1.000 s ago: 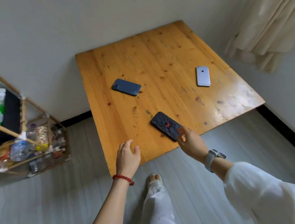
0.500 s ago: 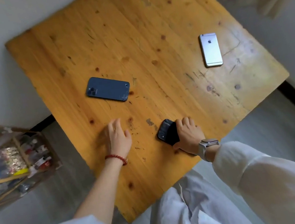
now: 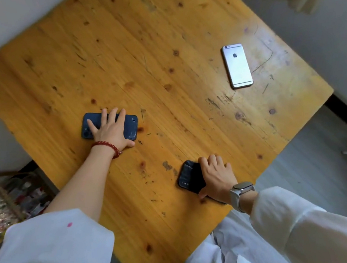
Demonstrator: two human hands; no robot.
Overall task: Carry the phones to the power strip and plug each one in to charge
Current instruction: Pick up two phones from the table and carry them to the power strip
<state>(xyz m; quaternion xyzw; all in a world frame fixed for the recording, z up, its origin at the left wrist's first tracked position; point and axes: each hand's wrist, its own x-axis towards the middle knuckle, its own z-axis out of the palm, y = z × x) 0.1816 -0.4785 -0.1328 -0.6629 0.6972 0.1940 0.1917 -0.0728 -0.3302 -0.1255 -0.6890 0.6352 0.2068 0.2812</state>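
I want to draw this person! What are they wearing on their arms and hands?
Both arms have loose white sleeves; the left sleeve has a small pink spot. The left hand has a red bead bracelet at the wrist. The right hand has a smartwatch on a pale grey band. No gloves or rings show.

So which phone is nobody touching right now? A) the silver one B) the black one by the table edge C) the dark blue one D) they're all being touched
A. The silver phone lies alone on the wooden table, while the left hand rests on the dark blue phone and the right hand covers the black phone.
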